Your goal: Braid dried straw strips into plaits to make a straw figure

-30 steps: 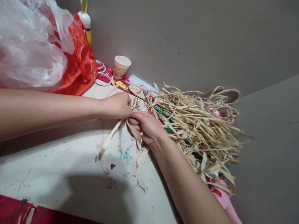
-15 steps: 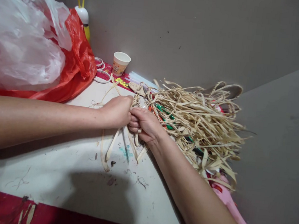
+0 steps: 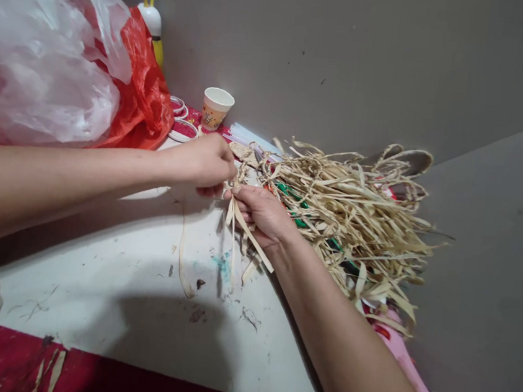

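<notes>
My left hand (image 3: 204,164) is closed in a pinch on pale dried straw strips (image 3: 234,230) at the near end of a big loose pile of straw (image 3: 353,212). My right hand (image 3: 264,216) sits just right of it, fingers curled round the same strips, which hang down over its palm onto the stained white tabletop (image 3: 139,295). The two hands nearly touch. One long strip (image 3: 182,256) trails down to the table between them.
A clear and red plastic bag (image 3: 54,74) fills the back left. Behind the hands stand a paper cup (image 3: 216,108), white rings (image 3: 182,128) and a yellow-handled bottle (image 3: 151,19). Green and red items lie under the straw; a pink object (image 3: 400,360) pokes out at its right. Grey walls close the corner.
My left hand has lifted and moved a little back, away from my right, drawing the strips up. The strips now drape over my right hand instead of looping on the table.
</notes>
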Action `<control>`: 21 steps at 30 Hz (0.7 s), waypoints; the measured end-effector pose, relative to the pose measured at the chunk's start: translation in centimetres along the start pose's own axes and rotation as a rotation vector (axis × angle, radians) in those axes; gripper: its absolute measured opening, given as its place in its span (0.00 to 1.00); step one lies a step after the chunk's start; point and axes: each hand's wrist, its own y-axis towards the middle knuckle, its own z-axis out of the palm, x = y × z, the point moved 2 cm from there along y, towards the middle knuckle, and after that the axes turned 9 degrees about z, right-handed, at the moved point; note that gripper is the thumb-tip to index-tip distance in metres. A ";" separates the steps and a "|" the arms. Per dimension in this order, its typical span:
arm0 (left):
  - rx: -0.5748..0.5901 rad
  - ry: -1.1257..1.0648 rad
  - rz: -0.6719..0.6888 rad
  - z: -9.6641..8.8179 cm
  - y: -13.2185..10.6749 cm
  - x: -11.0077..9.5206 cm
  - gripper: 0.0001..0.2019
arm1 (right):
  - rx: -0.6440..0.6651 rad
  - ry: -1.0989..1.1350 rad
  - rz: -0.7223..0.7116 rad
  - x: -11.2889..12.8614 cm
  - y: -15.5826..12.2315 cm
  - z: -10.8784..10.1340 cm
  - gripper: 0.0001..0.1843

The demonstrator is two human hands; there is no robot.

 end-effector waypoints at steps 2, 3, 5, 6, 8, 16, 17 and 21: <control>-0.157 0.091 0.066 -1.0 0.3 0.0 0.06 | 0.019 -0.015 0.010 0.0 0.0 -0.3 0.09; -0.177 0.133 0.080 -1.1 0.4 0.0 0.06 | 0.021 -0.026 0.011 0.0 0.0 -0.4 0.09; -0.101 0.184 0.045 -0.6 0.5 0.3 0.06 | 0.024 -0.046 0.011 0.1 0.0 -0.6 0.10; -0.036 0.182 0.012 -0.1 0.5 0.4 0.06 | 0.024 -0.053 0.013 0.1 0.0 -0.6 0.10; 0.074 0.084 -0.053 1.0 0.6 0.8 0.05 | 0.030 -0.067 0.020 0.1 0.0 -0.7 0.12; 0.298 -0.518 -0.114 2.1 1.2 1.8 0.08 | 0.027 -0.134 0.047 0.7 -0.3 -1.1 0.13; 0.317 -0.557 -0.143 2.0 1.1 1.9 0.07 | 0.017 -0.138 0.053 0.7 -0.3 -1.2 0.12; 0.352 -0.531 -0.145 2.1 1.1 2.4 0.06 | -0.001 -0.173 0.091 0.6 -0.3 -1.4 0.11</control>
